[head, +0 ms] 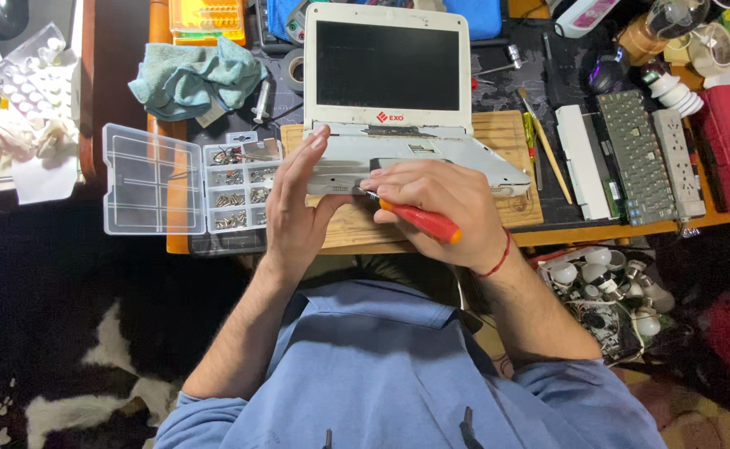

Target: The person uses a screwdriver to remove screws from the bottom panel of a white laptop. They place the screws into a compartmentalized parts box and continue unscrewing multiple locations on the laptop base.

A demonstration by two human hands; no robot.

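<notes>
A small white laptop stands open on a wooden board, its dark screen upright and the keyboard taken out of its base. My left hand rests flat against the near left edge of the base, fingers pointing up toward the hinge. My right hand grips a screwdriver with a red and orange handle; its tip points left at the front edge of the base, close to my left thumb.
A clear compartment box of screws lies open left of the laptop, lid spread out. A teal cloth sits behind it. The detached keyboard and a white strip lie right, with light bulbs below.
</notes>
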